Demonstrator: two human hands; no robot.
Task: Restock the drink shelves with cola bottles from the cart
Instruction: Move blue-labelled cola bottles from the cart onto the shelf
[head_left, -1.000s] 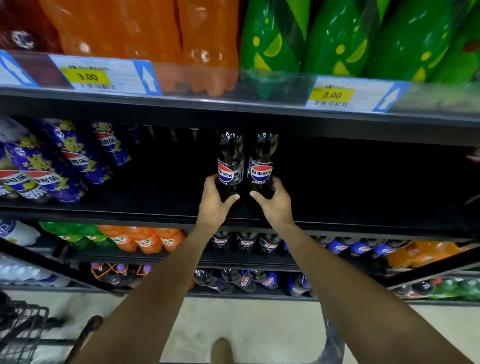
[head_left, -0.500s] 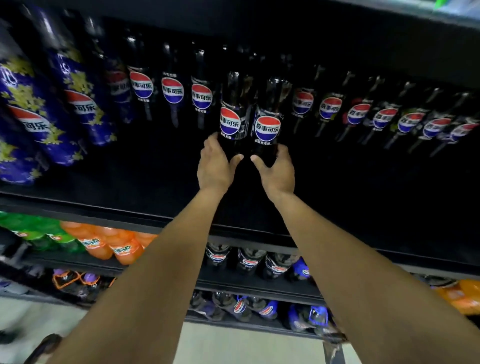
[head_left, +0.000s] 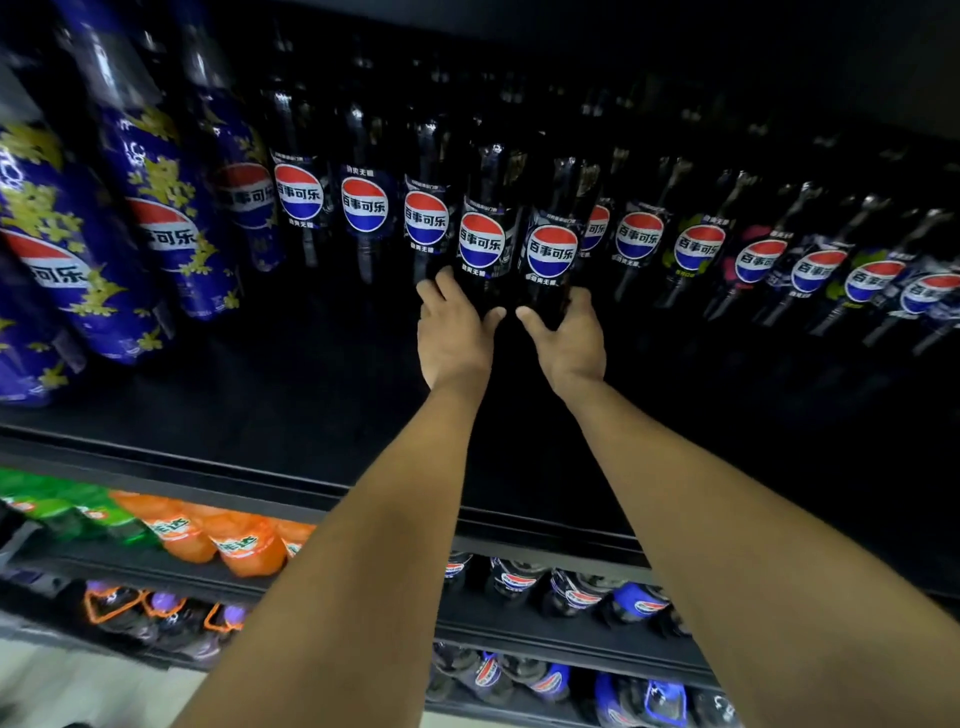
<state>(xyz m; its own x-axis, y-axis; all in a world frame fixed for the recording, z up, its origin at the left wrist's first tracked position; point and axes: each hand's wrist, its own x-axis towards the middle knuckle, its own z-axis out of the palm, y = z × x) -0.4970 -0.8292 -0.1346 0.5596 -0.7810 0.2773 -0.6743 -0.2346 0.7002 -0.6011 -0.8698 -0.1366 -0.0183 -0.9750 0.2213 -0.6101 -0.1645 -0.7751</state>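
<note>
Two hands reach deep onto the dark middle shelf (head_left: 291, 405), each wrapped round the lower part of one tall dark plastic cola bottle with a red, white and blue round label. The left hand (head_left: 453, 340) grips the left cola bottle (head_left: 480, 234) and the right hand (head_left: 570, 343) grips the right cola bottle (head_left: 551, 244), with the thumbs near each other but apart. The two bottles stand upright, side by side and touching, just in front of the back row of matching dark bottles (head_left: 363, 205): three show to their left and seven to their right, the nearest half hidden. At least three blue bottles with gold flowers (head_left: 161, 228) stand at far left, and three orange soda bottles (head_left: 244, 545) lie on the shelf below
</note>
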